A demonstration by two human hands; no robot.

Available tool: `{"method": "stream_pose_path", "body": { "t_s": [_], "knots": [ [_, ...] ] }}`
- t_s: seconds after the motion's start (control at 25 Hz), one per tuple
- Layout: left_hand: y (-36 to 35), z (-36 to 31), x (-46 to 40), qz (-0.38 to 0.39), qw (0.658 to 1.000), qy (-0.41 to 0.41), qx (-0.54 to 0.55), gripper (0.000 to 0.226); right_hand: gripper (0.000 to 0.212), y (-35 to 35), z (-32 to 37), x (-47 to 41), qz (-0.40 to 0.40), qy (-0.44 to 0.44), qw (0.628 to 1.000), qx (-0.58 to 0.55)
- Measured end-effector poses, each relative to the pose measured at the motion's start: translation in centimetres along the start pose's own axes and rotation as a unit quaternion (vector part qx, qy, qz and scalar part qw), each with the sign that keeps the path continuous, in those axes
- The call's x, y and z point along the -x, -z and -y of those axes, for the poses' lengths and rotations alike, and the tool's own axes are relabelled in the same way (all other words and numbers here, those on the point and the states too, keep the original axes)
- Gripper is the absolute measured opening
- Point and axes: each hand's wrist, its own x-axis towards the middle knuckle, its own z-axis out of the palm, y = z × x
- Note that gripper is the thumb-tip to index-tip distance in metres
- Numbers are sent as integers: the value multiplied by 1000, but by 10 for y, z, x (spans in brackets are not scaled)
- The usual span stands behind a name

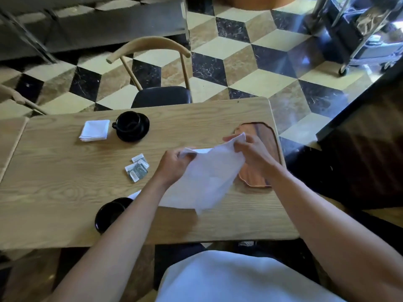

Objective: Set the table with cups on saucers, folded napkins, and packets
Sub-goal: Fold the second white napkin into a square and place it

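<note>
Both hands (174, 160) (250, 149) pinch a napkin (207, 177) above packets (137, 168), beside tray (261, 136).

You see a light wooden bench (65, 192) on a floor (250, 68) tiled in cream, tan and black marble cubes. A wooden tray (265, 136) lies at the bench's right end, and a curved-back chair (152, 68) with a dark seat stands at the far side. A wheeled metal cart (366, 35) occupies your upper right.

Café: tiled floor (257, 62), service cart (362, 33).
</note>
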Motion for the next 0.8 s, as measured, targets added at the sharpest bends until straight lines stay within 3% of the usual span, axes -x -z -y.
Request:
{"method": "stream_pose_path", "body": {
  "t_s": [0.04, 0.12, 0.24, 0.32, 0.48, 0.6, 0.8],
  "knots": [
    [1, -14, -1, -14, 1000, -23, 8, 17, 16, 6, 9, -1, 0, 21, 1000, 20],
    [8, -43, -5, -39, 997, -61, 10, 24, 20, 15, 31, -5, 2, 68, 998, -5],
    [37, -91, -9, -65, 988, -136, -35, 48, 27, 18, 84, -10, 43, 104, 976, -184],
    [58, -115, -11, -64, 977, -188, -77, 51, 27, 18, 126, -11, 58, 134, 960, -240],
    [96, -147, -14, -25, 964, -246, -100, 38, 26, 9, 211, -5, 54, 229, 956, -173],
    [121, -157, -20, -29, 956, -266, -123, 52, 25, 10, 263, 2, 32, 294, 946, -134],
    [164, -142, -29, -9, 967, -190, -169, 52, 27, 44, 306, 19, -39, 352, 931, -92]
  ]
}}
